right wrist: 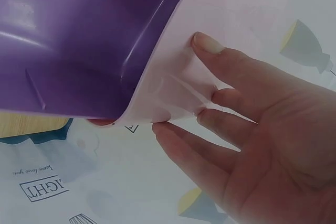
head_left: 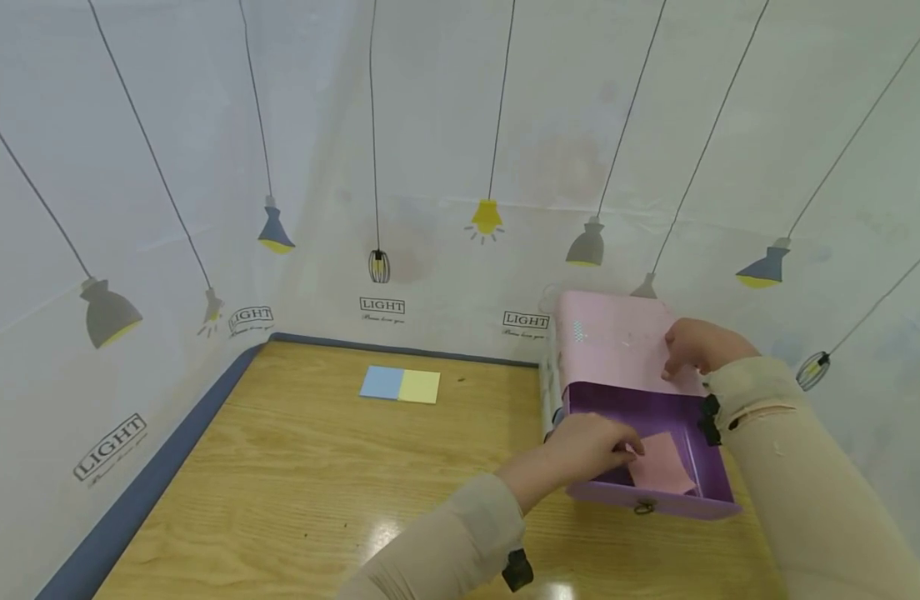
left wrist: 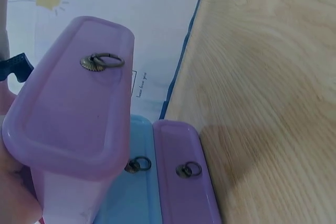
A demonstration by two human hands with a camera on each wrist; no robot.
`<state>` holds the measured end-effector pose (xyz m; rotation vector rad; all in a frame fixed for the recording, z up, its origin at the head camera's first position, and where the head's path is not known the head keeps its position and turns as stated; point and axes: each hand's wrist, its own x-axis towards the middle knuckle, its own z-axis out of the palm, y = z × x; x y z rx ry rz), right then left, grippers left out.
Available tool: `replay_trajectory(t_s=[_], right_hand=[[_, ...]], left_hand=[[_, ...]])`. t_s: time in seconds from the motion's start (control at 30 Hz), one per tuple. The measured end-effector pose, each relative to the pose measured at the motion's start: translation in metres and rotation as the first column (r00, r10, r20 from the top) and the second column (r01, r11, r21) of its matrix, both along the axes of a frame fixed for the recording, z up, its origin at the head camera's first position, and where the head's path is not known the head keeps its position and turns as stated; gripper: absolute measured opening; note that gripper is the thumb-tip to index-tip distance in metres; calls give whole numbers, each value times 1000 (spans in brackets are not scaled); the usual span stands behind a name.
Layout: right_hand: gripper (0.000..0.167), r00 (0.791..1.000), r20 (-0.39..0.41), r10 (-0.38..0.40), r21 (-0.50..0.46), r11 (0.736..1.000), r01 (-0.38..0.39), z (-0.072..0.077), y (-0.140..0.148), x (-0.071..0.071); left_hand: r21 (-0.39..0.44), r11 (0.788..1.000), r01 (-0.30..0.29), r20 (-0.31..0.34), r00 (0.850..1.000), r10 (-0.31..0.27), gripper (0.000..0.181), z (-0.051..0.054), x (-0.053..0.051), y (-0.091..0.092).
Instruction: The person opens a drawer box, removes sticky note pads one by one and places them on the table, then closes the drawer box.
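Observation:
A small drawer cabinet with a pink top (head_left: 617, 337) stands at the table's back right. Its purple top drawer (head_left: 696, 429) is pulled out, and a ring handle (head_left: 643, 507) hangs on its front. Inside or just above that drawer is a pink paper note (head_left: 661, 465), its left edge pinched by my left hand (head_left: 583, 450). In the left wrist view the drawer front (left wrist: 73, 93) hides most of that hand. My right hand (head_left: 707, 346) touches the cabinet's top and side near the right corner, with extended fingertips (right wrist: 207, 43) against the pink shell.
A blue note (head_left: 382, 382) and a yellow note (head_left: 420, 387) lie side by side on the wooden table (head_left: 310, 467). Below the pulled-out drawer are a closed blue drawer (left wrist: 134, 192) and a closed purple drawer (left wrist: 184, 198). A lamp-printed sheet (head_left: 445, 150) hangs behind.

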<state>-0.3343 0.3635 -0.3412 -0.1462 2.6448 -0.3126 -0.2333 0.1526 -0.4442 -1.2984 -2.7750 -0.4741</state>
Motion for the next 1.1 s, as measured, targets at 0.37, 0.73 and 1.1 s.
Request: replay_trajectory(t_s=[0.37, 0.73, 1.1], right_hand=[[73, 1000, -8, 14, 2, 1000, -14, 1, -2, 0], [71, 1000, -1, 0, 23, 1000, 0, 0, 0, -1], [74, 1000, 2, 9, 0, 1000, -9, -1, 1, 1]], left_hand=[[-153, 987, -48, -51, 998, 40, 32, -2, -3, 7], [-156, 987, -27, -15, 1000, 25, 33, 5, -1, 9], [24, 1000, 20, 146, 989, -23, 29, 7, 1, 17]])
